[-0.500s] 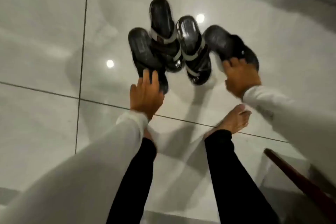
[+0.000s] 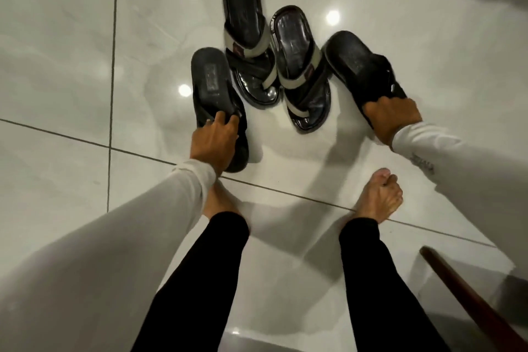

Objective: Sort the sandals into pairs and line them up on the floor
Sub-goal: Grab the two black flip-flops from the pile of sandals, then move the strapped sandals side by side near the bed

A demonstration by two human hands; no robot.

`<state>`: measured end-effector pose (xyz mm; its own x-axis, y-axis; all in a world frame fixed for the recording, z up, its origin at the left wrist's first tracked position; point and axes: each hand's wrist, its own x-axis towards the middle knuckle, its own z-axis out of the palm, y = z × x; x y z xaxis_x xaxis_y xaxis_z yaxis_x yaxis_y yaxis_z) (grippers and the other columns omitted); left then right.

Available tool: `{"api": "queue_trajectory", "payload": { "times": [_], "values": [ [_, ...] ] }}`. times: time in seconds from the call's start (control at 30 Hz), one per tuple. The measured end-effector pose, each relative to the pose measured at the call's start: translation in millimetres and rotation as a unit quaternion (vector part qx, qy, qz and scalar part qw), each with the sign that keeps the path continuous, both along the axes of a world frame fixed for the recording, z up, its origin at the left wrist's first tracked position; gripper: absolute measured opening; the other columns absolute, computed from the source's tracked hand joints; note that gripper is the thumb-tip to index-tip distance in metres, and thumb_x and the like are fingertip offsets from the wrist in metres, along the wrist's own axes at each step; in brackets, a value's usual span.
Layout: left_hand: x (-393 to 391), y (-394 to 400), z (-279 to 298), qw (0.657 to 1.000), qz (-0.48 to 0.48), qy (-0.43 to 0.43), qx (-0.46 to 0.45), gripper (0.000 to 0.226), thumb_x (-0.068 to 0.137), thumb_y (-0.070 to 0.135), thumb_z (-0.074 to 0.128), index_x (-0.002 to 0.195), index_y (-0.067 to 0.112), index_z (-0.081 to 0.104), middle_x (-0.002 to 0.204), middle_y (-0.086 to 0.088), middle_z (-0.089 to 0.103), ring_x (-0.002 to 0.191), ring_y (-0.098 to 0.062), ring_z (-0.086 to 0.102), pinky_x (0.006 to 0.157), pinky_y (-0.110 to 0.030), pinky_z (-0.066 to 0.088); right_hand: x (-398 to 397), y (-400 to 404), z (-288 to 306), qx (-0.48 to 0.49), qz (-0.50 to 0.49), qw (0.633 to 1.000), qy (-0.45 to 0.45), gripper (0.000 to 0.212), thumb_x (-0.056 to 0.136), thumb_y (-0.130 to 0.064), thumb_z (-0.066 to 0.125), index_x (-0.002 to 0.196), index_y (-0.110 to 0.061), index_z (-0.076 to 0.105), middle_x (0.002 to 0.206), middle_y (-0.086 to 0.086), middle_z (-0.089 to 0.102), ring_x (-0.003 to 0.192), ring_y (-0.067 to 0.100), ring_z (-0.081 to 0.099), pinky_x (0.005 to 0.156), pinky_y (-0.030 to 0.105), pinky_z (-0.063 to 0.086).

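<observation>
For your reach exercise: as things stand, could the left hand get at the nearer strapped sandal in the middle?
Probably not right away: the left hand is gripping the plain black sandal. The strapped sandal lies uncovered just beside it, so once freed, the hand's way looks open.

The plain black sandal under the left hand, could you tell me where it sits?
The plain black sandal lies left of the two grey-strapped sandals, just beyond a floor joint.

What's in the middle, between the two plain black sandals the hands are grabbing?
In the head view, two striped sandals lie side by side between the left black sandal and the right black sandal.
</observation>
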<state>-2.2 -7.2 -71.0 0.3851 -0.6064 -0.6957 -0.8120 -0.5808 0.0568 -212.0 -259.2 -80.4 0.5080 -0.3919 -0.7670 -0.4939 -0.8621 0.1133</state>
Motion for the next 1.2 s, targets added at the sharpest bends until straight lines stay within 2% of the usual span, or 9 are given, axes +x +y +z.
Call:
{"api": "queue_trajectory", "payload": {
  "times": [0.17,0.3,0.47,0.63,0.77,0.87,1.0,1.1,1.2],
  "values": [
    [-69.8,-27.1,56.0,0.999,-0.026,0.035,-0.015,0.035,0.102,0.029,0.051,0.132,0.012,0.046,0.124,-0.015,0.054,0.099,-0.04,0.067,0.072,-0.046,0.059,-42.1,1.6,54.4,0.057,-0.13,0.987,-0.071,0.044,0.089,-0.008,0.061,0.13,-0.008,0.045,0.108,0.026,0.067,0.095,0.046,0.068,0.076,0.047,0.053],
    [-139.2,-84.9,74.3,0.997,-0.052,0.048,-0.037,0.032,0.102,0.031,0.049,0.13,0.015,0.047,0.124,-0.012,0.053,0.103,-0.037,0.064,0.074,-0.044,0.056,-88.0,-7.3,84.6,0.077,-0.216,0.968,-0.106,0.033,0.086,-0.01,0.065,0.116,-0.01,0.051,0.098,0.02,0.071,0.088,0.044,0.068,0.073,0.044,0.055],
    [-206.7,-163.5,53.4,0.992,-0.08,0.069,-0.068,0.031,0.1,0.025,0.054,0.13,0.015,0.049,0.124,-0.012,0.054,0.107,-0.036,0.064,0.075,-0.044,0.055,-140.5,-40.0,74.8,0.052,-0.247,0.962,-0.102,0.037,0.086,-0.027,0.071,0.115,-0.01,0.054,0.099,0.022,0.07,0.091,0.044,0.069,0.075,0.045,0.053],
    [-242.7,-212.5,8.7,0.985,-0.125,0.103,-0.053,0.052,0.088,0.031,0.071,0.132,0.014,0.048,0.125,-0.015,0.053,0.107,-0.038,0.063,0.076,-0.046,0.055,-171.7,-66.9,31.3,0.048,-0.268,0.956,-0.11,0.039,0.087,-0.024,0.071,0.121,-0.012,0.055,0.104,0.021,0.071,0.095,0.044,0.068,0.079,0.046,0.053],
    [-250.5,-225.0,-15.1,0.979,-0.144,0.128,-0.067,0.046,0.097,0.023,0.06,0.139,0.015,0.044,0.13,-0.014,0.052,0.109,-0.039,0.065,0.083,-0.048,0.058,-187.5,-72.3,9.5,0.077,-0.313,0.936,-0.141,0.058,0.083,-0.015,0.072,0.137,-0.021,0.049,0.121,0.018,0.068,0.104,0.044,0.066,0.086,0.048,0.056],
    [-247.0,-219.7,-10.4,0.972,-0.15,0.161,-0.077,0.049,0.099,0.022,0.054,0.146,0.013,0.041,0.14,-0.013,0.048,0.113,-0.039,0.063,0.084,-0.048,0.056,-206.3,-65.9,10.8,0.075,-0.318,0.934,-0.142,0.069,0.081,-0.01,0.073,0.142,-0.02,0.043,0.131,0.016,0.062,0.107,0.043,0.065,0.087,0.048,0.057],
    [-222.6,-195.0,12.0,0.981,-0.15,0.109,-0.062,0.057,0.099,0.028,0.053,0.151,0.014,0.034,0.149,-0.012,0.042,0.124,-0.036,0.053,0.094,-0.047,0.048,-213.5,-51.7,27.0,0.059,-0.292,0.948,-0.111,0.071,0.082,-0.019,0.075,0.144,-0.014,0.042,0.136,0.018,0.056,0.108,0.043,0.061,0.09,0.048,0.054],
    [-186.8,-170.3,25.9,0.988,-0.132,0.07,-0.048,0.057,0.099,0.031,0.052,0.15,0.015,0.034,0.149,-0.012,0.041,0.127,-0.034,0.05,0.101,-0.046,0.045,-185.9,-41.1,41.2,0.052,-0.266,0.958,-0.098,0.073,0.084,-0.027,0.071,0.148,-0.012,0.038,0.142,0.019,0.048,0.113,0.043,0.057,0.092,0.047,0.049],
    [-139.4,-146.7,35.5,0.995,-0.084,0.033,-0.051,0.057,0.096,0.025,0.054,0.149,0.012,0.036,0.142,-0.012,0.046,0.122,-0.034,0.053,0.095,-0.044,0.047,-132.4,-20.9,52.0,0.073,-0.253,0.958,-0.112,0.068,0.087,-0.031,0.068,0.146,-0.014,0.039,0.139,0.016,0.047,0.117,0.039,0.053,0.094,0.047,0.047]
  ]
}}
